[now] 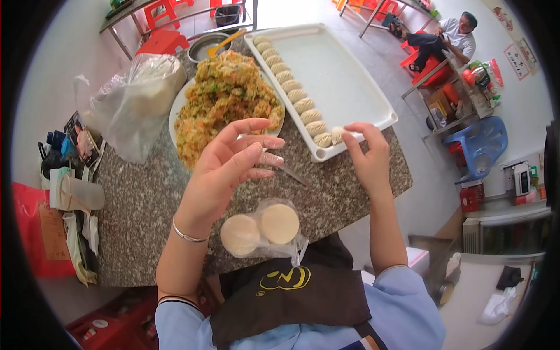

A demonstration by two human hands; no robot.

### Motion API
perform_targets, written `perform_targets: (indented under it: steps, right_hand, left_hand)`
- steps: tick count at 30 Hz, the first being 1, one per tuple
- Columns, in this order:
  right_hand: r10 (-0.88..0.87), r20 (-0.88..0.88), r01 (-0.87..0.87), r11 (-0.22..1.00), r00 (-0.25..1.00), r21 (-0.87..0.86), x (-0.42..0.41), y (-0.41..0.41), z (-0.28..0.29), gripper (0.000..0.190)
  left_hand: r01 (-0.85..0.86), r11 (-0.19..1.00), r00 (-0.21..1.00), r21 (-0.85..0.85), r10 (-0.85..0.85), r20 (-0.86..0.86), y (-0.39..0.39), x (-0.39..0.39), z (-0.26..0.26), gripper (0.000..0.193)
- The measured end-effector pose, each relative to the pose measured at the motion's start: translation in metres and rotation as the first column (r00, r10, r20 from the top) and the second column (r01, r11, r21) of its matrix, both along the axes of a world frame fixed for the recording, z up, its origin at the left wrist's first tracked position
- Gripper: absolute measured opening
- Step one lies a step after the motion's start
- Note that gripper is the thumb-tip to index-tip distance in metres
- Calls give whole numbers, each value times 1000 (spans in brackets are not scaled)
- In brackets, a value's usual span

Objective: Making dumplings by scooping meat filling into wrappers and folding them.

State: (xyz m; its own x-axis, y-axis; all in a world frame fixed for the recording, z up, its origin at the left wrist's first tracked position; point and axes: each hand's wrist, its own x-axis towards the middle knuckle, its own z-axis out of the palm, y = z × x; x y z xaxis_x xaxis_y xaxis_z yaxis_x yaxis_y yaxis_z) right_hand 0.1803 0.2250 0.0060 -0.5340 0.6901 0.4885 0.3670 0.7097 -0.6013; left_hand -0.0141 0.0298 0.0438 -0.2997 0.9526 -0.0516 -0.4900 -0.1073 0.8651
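Note:
My right hand [367, 151] is at the near end of a white plastic tray [358, 72], thumb and fingers on a pleated dumpling [337, 135]. Beside it, a row of dumplings [302, 105] runs along the tray's left side. My left hand [232, 162], fingers floured and apart, hovers over the granite table with nothing in it. Behind that hand stands a plate heaped with chopped filling [227, 94]. A thin metal spatula or knife [295, 175] lies partly hidden by my left fingers. Two stacks of round dough wrappers [280, 223] rest in clear plastic near my apron.
On the table's left are a plastic bag with pale contents [144, 92] and a plastic jug [83, 192]. A metal bowl [210, 46] with a yellow-handled utensil stands behind the filling. A person [457, 39] sits at the far right; a blue chair [481, 146] stands nearer.

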Motion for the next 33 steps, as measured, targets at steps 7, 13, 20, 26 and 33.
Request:
perform_targets:
  steps: [7, 13, 20, 26, 33]
  right_hand:
    - [512, 68, -485, 843, 856, -233, 7, -91, -29, 16]
    - [470, 47, -469, 882, 881, -34, 10, -103, -33, 11]
    - [567, -204, -603, 743, 798, -290, -11, -72, -15, 21]
    - [476, 236, -493, 870, 847, 16, -46, -67, -57, 41]
    - [435, 216, -446, 895, 874, 5, -62, -56, -52, 33]
  left_hand:
    - [20, 966, 536, -257, -228, -813, -24, 16, -27, 36]
    - [15, 964, 372, -265, -251, -894, -35, 37, -34, 31]
    - [66, 994, 740, -91, -110, -664, -49, 29, -30, 15]
    - [-260, 964, 954, -46, 249, -167, -59, 18, -50, 10]
    - [-395, 894, 822, -213, 447, 353, -83, 8, -91, 24]
